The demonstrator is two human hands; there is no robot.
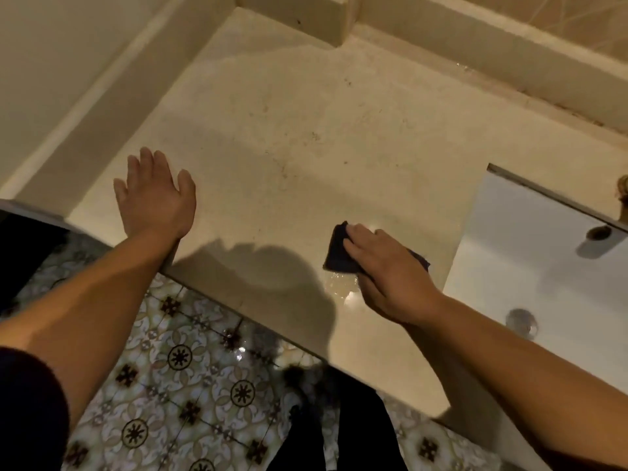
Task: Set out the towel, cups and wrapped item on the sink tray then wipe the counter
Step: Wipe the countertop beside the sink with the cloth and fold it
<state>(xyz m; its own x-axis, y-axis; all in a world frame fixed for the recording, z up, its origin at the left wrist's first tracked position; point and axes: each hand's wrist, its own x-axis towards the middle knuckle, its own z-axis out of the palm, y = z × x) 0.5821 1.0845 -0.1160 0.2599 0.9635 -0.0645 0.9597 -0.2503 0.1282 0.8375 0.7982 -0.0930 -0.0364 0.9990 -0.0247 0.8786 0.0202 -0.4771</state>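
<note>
While my right hand (390,270) presses it flat, the cloth (339,254) lies on the desk (272,130) near the front edge, just beside the sink (530,266). Item: dark cloth, small, folded; I judge it soft, limp, light, probably damp, since a wet patch (343,283) glistens at its near edge. Best hold: palm and fingers spread on top, not a pinch, so it slides without bunching. Left hand (156,195): open, flat on the desk, well apart, holding nothing. Towel, cups, wrapped item: not in view.
</note>
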